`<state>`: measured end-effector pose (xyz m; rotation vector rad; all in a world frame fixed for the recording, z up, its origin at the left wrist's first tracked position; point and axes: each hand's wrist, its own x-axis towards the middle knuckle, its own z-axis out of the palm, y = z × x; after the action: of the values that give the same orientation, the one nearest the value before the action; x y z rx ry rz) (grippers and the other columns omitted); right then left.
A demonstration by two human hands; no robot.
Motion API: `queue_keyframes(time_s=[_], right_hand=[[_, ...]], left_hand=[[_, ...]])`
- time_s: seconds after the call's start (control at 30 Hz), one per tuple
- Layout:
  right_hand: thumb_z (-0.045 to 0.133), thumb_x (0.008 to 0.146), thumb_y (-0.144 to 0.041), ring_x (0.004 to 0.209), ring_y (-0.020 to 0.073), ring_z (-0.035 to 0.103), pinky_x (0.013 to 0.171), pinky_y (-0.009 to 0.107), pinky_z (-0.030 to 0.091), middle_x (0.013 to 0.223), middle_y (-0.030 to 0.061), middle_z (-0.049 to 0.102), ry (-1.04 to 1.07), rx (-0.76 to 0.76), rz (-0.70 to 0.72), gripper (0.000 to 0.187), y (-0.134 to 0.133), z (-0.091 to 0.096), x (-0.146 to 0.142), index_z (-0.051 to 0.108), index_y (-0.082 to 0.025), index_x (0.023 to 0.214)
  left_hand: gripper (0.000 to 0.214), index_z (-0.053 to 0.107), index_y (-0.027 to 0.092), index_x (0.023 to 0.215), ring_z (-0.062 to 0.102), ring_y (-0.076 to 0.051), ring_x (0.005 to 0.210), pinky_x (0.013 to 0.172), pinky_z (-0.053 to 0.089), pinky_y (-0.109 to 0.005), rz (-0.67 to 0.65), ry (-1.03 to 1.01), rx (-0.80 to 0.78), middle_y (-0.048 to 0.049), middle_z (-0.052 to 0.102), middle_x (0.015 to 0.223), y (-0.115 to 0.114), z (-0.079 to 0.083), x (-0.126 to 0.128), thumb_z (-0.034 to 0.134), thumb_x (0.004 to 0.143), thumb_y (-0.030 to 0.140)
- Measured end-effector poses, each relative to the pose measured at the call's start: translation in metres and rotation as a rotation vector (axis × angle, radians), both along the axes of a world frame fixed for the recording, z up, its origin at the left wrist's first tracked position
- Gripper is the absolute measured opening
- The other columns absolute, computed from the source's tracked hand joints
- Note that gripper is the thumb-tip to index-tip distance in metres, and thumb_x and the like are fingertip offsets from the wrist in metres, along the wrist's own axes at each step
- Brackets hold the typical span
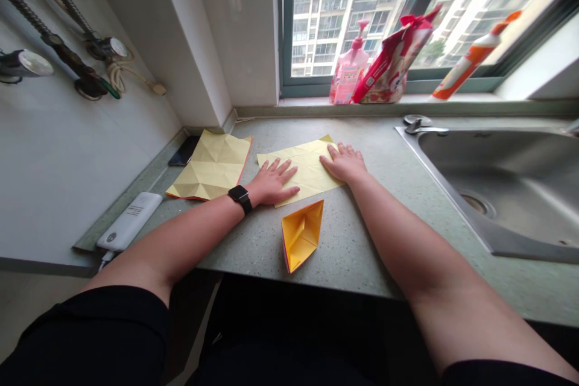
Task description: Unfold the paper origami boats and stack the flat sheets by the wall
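Note:
A sheet of pale yellow paper [303, 170] with crease lines lies flat on the counter before me. My left hand [272, 183], a black watch on its wrist, rests on the paper's left part with fingers spread. On its right end lies my right hand [344, 163], fingers stretched out too. Nearer to me stands a folded orange-yellow paper boat [303, 235], apart from both hands. Left of the sheet is another creased yellow paper [212, 166] with orange-red edges, close to my left wrist.
A dark phone [183, 151] lies partly under the left paper. A white power bank [130, 220] with a cable sits by the left wall. The steel sink [452, 217] is at right. A pink pump bottle [350, 72], red bag [393, 63] and orange-white bottle [473, 63] stand on the sill.

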<state>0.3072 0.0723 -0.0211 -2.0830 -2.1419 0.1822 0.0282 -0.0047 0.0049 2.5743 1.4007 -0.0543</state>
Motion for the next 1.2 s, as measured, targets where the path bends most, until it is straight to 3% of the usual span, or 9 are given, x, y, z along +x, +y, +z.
queue_keyframes(time_s=[0.17, 0.3, 0.53, 0.67, 0.77, 0.93, 1.07, 1.2], right_hand=[[0.031, 0.105, -0.072, 0.169, 0.0427, 0.025, 0.136, 0.065, 0.017, 0.184, 0.017, 0.029, 0.01, -0.014, -0.096, 0.088, -0.015, 0.002, 0.015, 0.039, -0.02, 0.174], [0.033, 0.106, -0.067, 0.168, 0.0422, 0.03, 0.135, 0.065, 0.021, 0.182, 0.0181, 0.034, 0.027, 0.015, -0.134, 0.083, -0.022, 0.004, 0.019, 0.044, -0.017, 0.171], [0.042, 0.107, -0.041, 0.15, 0.0342, 0.056, 0.128, 0.046, 0.043, 0.162, 0.019, 0.061, 0.151, 0.19, -0.07, 0.06, -0.02, 0.009, 0.029, 0.063, -0.012, 0.155], [0.052, 0.102, -0.034, 0.14, 0.037, 0.063, 0.123, 0.052, 0.048, 0.152, 0.017, 0.069, 0.22, 0.351, 0.005, 0.051, -0.021, 0.009, 0.028, 0.071, -0.016, 0.146], [0.058, 0.1, -0.03, 0.134, 0.037, 0.067, 0.119, 0.055, 0.052, 0.142, 0.0153, 0.075, 0.269, 0.456, 0.152, 0.041, -0.021, 0.007, 0.024, 0.078, -0.02, 0.135], [0.068, 0.099, -0.03, 0.127, 0.0334, 0.071, 0.116, 0.052, 0.055, 0.137, 0.0108, 0.078, 0.248, 0.352, 0.371, 0.031, -0.022, 0.0, 0.019, 0.083, -0.026, 0.125], [0.071, 0.099, -0.034, 0.134, 0.0343, 0.069, 0.118, 0.053, 0.053, 0.145, 0.0112, 0.074, 0.195, 0.248, 0.398, 0.032, -0.021, -0.005, 0.017, 0.083, -0.027, 0.128], [0.072, 0.099, -0.036, 0.135, 0.0355, 0.067, 0.12, 0.057, 0.052, 0.146, 0.0131, 0.073, 0.21, 0.25, 0.409, 0.037, -0.021, -0.005, 0.017, 0.08, -0.026, 0.133]], left_hand=[[0.09, 0.021, 0.009, 0.178, 0.013, -0.034, 0.174, 0.139, 0.011, -0.049, 0.272, 0.032, 0.008, -0.017, 0.015, 0.186, 0.021, 0.002, -0.029, 0.019, 0.109, 0.067], [0.085, 0.024, 0.0, 0.174, 0.024, -0.03, 0.171, 0.138, 0.017, -0.039, 0.281, 0.025, -0.001, -0.0246, 0.024, 0.182, 0.035, 0.009, -0.038, 0.025, 0.111, 0.056], [0.074, 0.033, 0.011, 0.172, 0.046, -0.028, 0.16, 0.131, 0.033, -0.036, 0.297, -0.039, 0.134, -0.0189, 0.047, 0.173, 0.066, 0.029, -0.015, 0.046, 0.107, 0.044], [0.073, 0.053, 0.014, 0.16, 0.06, -0.033, 0.145, 0.12, 0.046, -0.038, 0.361, 0.055, 0.106, -0.0196, 0.061, 0.16, 0.087, 0.037, -0.005, 0.06, 0.1, 0.054], [0.07, 0.065, 0.016, 0.148, 0.067, -0.032, 0.134, 0.109, 0.052, -0.033, 0.395, 0.128, 0.049, -0.0174, 0.07, 0.149, 0.104, 0.043, -0.003, 0.07, 0.094, 0.06], [0.063, 0.078, 0.021, 0.128, 0.074, -0.029, 0.112, 0.088, 0.053, -0.029, 0.407, 0.154, -0.092, -0.0117, 0.08, 0.13, 0.126, 0.054, -0.008, 0.08, 0.085, 0.066], [0.053, 0.083, 0.021, 0.11, 0.074, -0.026, 0.093, 0.074, 0.049, -0.03, 0.373, 0.122, -0.261, -0.0083, 0.083, 0.109, 0.128, 0.059, -0.012, 0.081, 0.081, 0.065], [0.04, 0.08, 0.02, 0.1, 0.067, -0.022, 0.084, 0.069, 0.044, -0.028, 0.295, 0.021, -0.262, -0.0061, 0.08, 0.098, 0.117, 0.063, -0.014, 0.074, 0.085, 0.057]])
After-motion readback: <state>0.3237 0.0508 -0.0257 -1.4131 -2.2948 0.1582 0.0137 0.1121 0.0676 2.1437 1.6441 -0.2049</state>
